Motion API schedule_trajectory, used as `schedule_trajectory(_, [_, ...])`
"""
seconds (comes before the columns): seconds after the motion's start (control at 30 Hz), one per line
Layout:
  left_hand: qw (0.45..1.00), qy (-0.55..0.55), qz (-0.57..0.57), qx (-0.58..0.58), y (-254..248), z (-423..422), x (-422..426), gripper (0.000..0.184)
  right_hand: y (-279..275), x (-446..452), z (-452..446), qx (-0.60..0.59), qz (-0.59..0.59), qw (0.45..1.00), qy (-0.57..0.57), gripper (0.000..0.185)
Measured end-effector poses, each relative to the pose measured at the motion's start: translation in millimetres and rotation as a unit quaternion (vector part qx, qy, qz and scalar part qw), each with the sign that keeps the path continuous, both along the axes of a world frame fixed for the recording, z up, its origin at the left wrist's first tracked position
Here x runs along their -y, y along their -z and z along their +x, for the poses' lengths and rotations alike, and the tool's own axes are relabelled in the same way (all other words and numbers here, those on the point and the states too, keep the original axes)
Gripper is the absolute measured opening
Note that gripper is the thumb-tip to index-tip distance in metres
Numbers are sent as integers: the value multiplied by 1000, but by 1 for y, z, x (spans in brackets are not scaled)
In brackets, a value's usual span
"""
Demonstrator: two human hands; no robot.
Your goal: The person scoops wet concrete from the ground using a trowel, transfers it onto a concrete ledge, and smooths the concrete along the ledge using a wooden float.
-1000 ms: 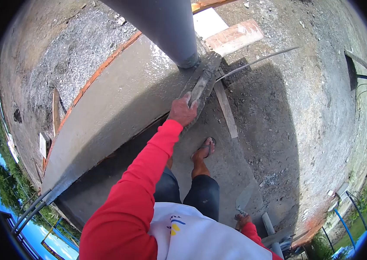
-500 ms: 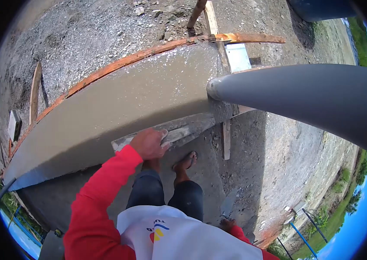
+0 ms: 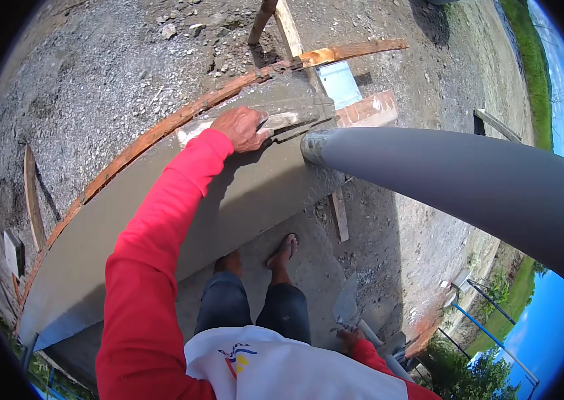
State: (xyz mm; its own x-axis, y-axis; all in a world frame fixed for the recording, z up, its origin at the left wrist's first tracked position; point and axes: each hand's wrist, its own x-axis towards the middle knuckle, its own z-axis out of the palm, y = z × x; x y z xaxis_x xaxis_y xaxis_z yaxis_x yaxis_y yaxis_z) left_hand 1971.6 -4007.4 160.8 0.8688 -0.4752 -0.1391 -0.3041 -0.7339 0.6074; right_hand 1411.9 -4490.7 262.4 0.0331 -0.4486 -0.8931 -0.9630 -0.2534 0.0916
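Observation:
My left hand (image 3: 240, 128) is closed around the handle of a long, cement-coated float (image 3: 295, 117). The float lies on the wet grey concrete slab (image 3: 162, 193), along its far edge beside the wooden form board (image 3: 142, 143). Low by my right side, my right hand (image 3: 348, 339) grips a trowel (image 3: 346, 301), its blade pointing away from me. That hand is small in view and partly hidden by its sleeve.
A thick grey post (image 3: 448, 153) rises from the slab's right end toward me. Wooden stakes (image 3: 34, 197) brace the form. A light-blue board (image 3: 340, 85) and a brownish block (image 3: 370, 110) lie past the slab's end. Gravel (image 3: 95, 87) surrounds it.
My left hand has carried the float from the slab's near edge across to its far edge by the form board. The view has shifted slightly. My right hand stays low with the trowel.

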Motion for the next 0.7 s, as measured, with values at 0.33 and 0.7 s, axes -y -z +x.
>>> schedule_trajectory(0.33, [991,-130,21,-3,28,36,-61,36,-35,-29,13,-55,-16,998,-13,25])
schedule_trajectory(0.7, [909,-403,102,-23,-105,-130,-218,38,24,97,17,-12,113,987,114,40])
